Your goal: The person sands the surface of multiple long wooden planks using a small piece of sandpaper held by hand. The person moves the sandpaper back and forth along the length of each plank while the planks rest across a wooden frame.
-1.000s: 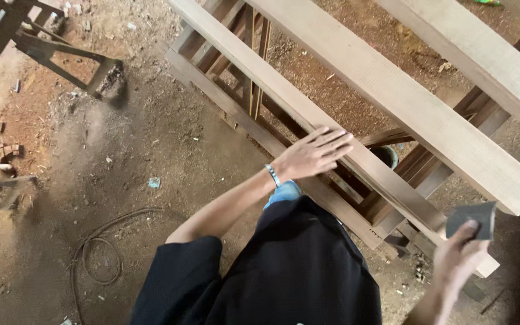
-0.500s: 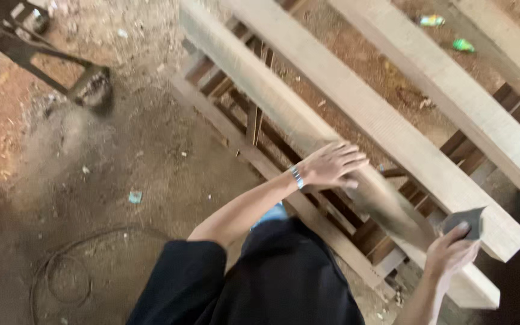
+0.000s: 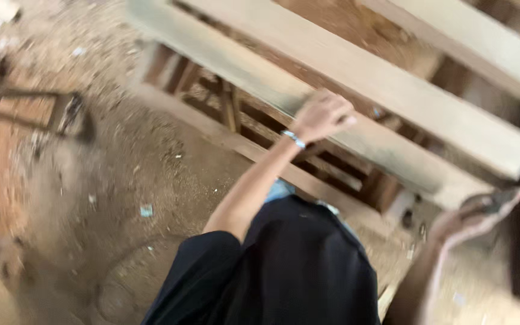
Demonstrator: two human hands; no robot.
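Left hand rests on a beam (right hand near its end).

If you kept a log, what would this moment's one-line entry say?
left hand: flat on wooden beam | right hand: holds small dark block off beam's end | view: blurred

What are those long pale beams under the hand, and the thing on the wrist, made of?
The long pale beams look like bare sawn wood: matt, light tan, squared edges. The thin wrist band on the left hand glints, perhaps metal; blur leaves it open.
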